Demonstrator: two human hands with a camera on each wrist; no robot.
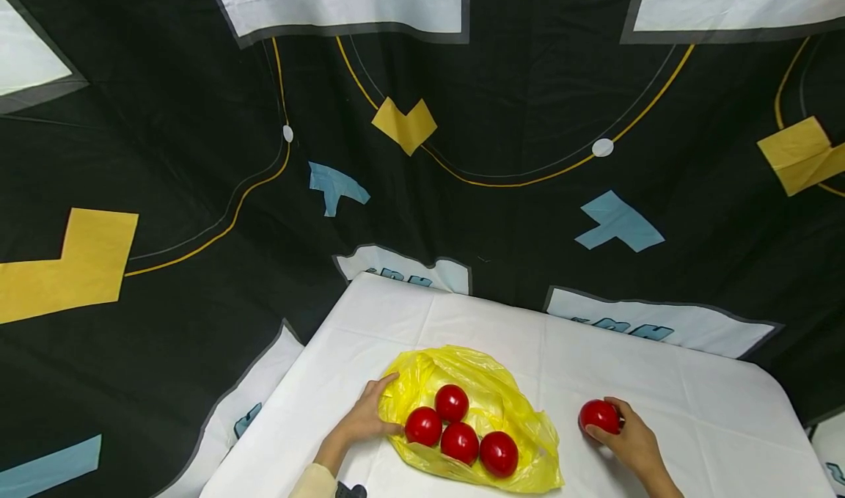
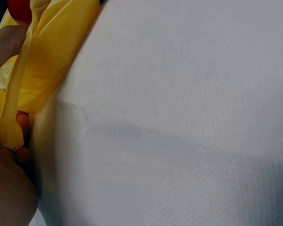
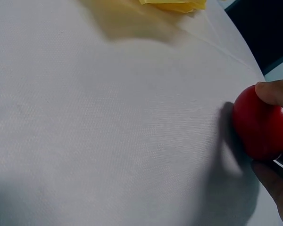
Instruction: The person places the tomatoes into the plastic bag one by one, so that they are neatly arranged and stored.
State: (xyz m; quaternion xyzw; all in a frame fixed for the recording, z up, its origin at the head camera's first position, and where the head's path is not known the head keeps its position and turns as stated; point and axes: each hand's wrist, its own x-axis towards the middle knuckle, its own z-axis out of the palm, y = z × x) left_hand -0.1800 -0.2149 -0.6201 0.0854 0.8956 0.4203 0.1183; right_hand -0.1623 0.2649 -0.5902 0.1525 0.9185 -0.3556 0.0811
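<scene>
On the white-covered table, a yellow plastic bag (image 1: 488, 370) lies spread with several glossy red balls (image 1: 460, 442) on it. My left hand (image 1: 361, 417) grips the bag's left edge; the left wrist view shows the yellow plastic (image 2: 52, 56) bunched between thumb and fingers. Off to the right of the bag, my right hand (image 1: 630, 439) holds another red ball (image 1: 597, 416) between thumb and fingers. In the right wrist view this ball (image 3: 259, 125) is at or just above the cloth, with its shadow beside it. Whether it touches the cloth, I cannot tell.
A white cloth (image 1: 713, 425) covers the table. Behind it hangs a black curtain (image 1: 502, 226) with yellow, blue and white patterns. A small dark object (image 1: 351, 491) shows at the bottom edge, beside the left sleeve (image 1: 315, 482).
</scene>
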